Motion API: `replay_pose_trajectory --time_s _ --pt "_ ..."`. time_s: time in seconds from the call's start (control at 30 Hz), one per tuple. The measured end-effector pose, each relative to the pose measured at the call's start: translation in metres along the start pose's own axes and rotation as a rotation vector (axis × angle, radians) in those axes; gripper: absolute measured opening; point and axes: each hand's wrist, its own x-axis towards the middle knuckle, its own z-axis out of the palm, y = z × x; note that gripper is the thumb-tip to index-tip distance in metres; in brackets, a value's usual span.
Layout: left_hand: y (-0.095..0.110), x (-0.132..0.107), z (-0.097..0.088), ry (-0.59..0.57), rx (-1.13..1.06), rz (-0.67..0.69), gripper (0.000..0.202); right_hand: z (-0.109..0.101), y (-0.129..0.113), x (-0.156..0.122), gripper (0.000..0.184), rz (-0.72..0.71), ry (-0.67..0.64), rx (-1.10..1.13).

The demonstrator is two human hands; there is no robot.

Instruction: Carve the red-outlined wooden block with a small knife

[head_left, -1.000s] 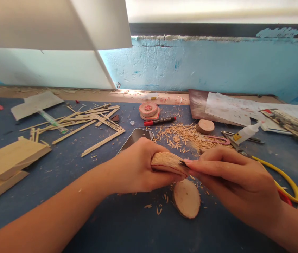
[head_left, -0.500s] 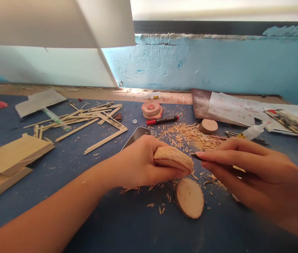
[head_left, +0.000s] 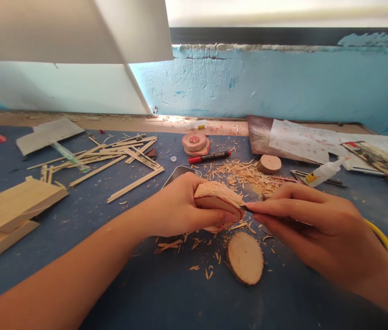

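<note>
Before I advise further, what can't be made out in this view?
Head view throughout:
Thin dark tool: mostly hidden by right hand.
Dark rectangular phone: mostly hidden by left hand.
Pale rectangular wooden boards: cut off by left edge.
White plastic bottle: label print too small.

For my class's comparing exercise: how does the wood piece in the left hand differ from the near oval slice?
The wood piece is in the left hand; the oval slice rests on the tabletop. The wood piece's edge is pale and bare; the oval slice's shows dark bark. The wood piece bears a red line; the oval slice's visible face shows none. Both are pale wood.
</note>
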Motion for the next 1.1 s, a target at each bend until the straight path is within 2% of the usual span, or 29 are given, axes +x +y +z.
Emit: replay_pose_trajectory --time_s 0.23,0.47,0.63,0.8,0.93,1.1 --pt "0.000 0.000 0.001 0.019 -0.002 0.021 0.013 0.008 0.001 -0.005 0.019 0.027 0.017 0.025" --pt "0.000 -0.002 0.002 0.040 0.091 0.023 0.014 0.016 0.002 -0.011 0.020 0.079 0.055 0.097" --pt "0.004 -0.003 0.006 0.038 0.169 0.030 0.014 0.021 0.000 -0.010 0.022 0.045 0.092 0.109" --pt "0.007 -0.004 0.011 0.003 0.275 0.082 0.036 0.022 -0.004 -0.007 0.027 0.015 0.132 0.127" --pt "0.003 -0.002 0.007 -0.015 0.179 0.084 0.013 0.016 -0.002 -0.008 0.026 0.022 0.113 0.085" --pt "-0.003 0.001 0.001 -0.017 0.027 0.029 0.019 0.009 0.003 -0.005 0.021 0.020 0.070 0.040"
